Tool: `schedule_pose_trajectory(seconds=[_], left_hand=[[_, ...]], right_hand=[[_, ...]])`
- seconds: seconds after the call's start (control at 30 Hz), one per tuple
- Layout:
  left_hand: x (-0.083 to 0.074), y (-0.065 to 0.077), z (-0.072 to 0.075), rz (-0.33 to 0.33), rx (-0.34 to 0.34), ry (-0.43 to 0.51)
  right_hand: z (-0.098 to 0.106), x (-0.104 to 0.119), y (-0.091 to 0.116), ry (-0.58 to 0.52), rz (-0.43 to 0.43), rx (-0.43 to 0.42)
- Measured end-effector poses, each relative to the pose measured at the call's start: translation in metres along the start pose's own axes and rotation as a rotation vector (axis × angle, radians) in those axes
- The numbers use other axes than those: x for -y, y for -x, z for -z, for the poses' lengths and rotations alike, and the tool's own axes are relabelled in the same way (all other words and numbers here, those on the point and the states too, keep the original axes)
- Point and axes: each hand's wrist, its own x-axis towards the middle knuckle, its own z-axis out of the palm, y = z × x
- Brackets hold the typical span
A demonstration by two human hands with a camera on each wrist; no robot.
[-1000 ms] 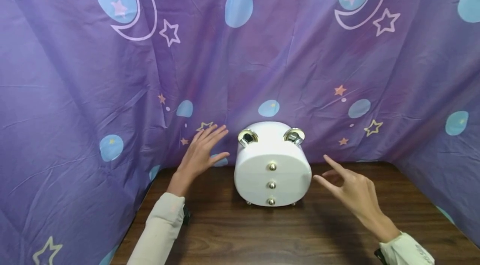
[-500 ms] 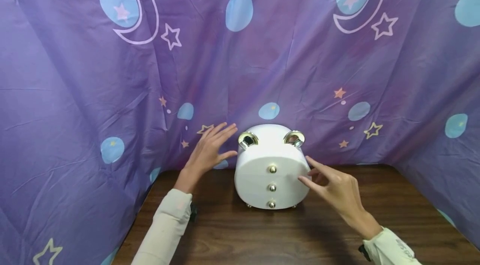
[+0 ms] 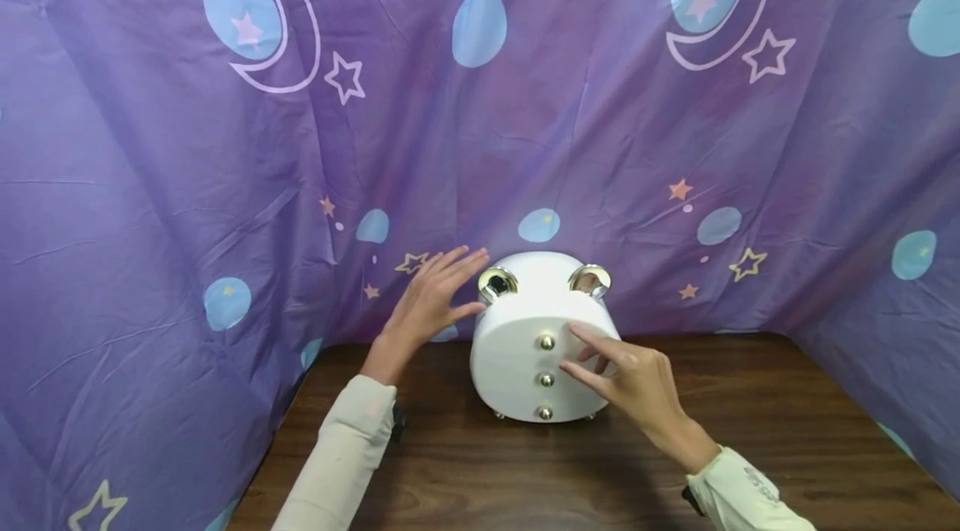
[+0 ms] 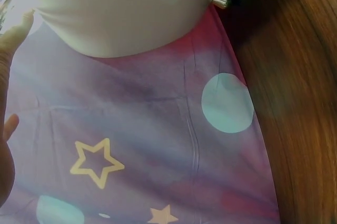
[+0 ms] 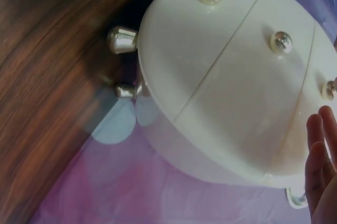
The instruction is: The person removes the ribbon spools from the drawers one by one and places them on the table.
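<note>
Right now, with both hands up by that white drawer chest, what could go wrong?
The top knob is small, round and shiny, so the fingers of the right hand might slip off it. The middle knob sits near the thumb, so it could get bumped. The white drawer chest stands on small feet and the left hand isn't gripping it, so a pull might slide or tip it.
</note>
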Motion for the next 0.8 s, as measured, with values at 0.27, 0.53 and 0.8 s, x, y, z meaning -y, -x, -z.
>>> schedule_pose_trajectory(seconds=[0.27, 0.53, 0.8], left_hand=[[-0.002, -0.003, -0.004, -0.016, 0.003, -0.004], [-0.004, -0.006, -0.006, -0.022, 0.000, -0.016], [-0.004, -0.007, -0.008, -0.019, 0.010, -0.032]], right_hand=[[-0.011, 0.003, 0.001, -0.025, -0.002, 0.008], [-0.020, 0.003, 0.001, -0.027, 0.003, -0.023], [-0.026, 0.004, 0.000, -0.049, 0.001, -0.042]])
